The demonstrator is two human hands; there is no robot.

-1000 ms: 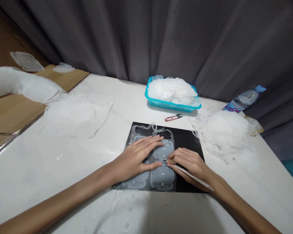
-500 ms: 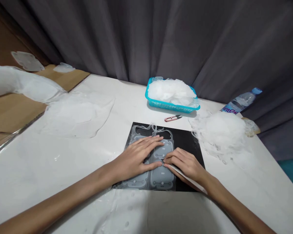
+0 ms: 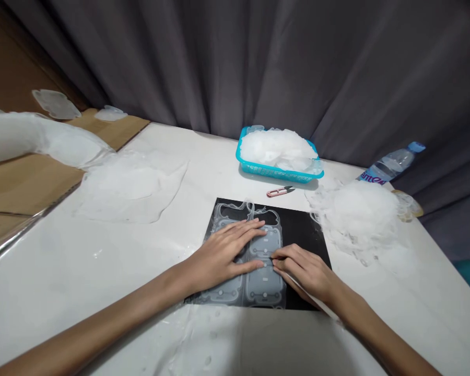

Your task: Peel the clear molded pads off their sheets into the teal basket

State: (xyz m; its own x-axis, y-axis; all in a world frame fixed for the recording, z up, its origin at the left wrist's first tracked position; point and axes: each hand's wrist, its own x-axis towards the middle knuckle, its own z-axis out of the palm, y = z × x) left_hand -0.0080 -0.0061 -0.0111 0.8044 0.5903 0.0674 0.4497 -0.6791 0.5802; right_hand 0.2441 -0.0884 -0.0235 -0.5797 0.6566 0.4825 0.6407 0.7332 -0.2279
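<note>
A translucent moulded silicone sheet [image 3: 264, 284] with rounded rectangular panels lies on a black mat [image 3: 303, 230]. My left hand [image 3: 227, 253] rests flat across its left and middle part, fingers spread, covering some panels. At the right edge of the sheet, my right hand [image 3: 307, 269] pinches a slim, pale-handled knife [image 3: 329, 309]. Most of that handle is hidden by the hand, and its dark tip is near the gap between the upper and lower right panels. My left thumb points toward this tip, a little apart from it.
Behind the mat stand a blue basket [image 3: 278, 173] heaped with translucent pieces and pink thread snips [image 3: 281, 191]. To the right are a pile of clear scraps [image 3: 360, 214] and a water bottle [image 3: 391, 164]. A plastic bag [image 3: 133, 183] and cardboard [image 3: 23, 183] lie left.
My right hand, with the knife, has slid slightly right along the gap between the panels, away from my left thumb. The whole view has shifted a little; my left hand stays on the sheet.
</note>
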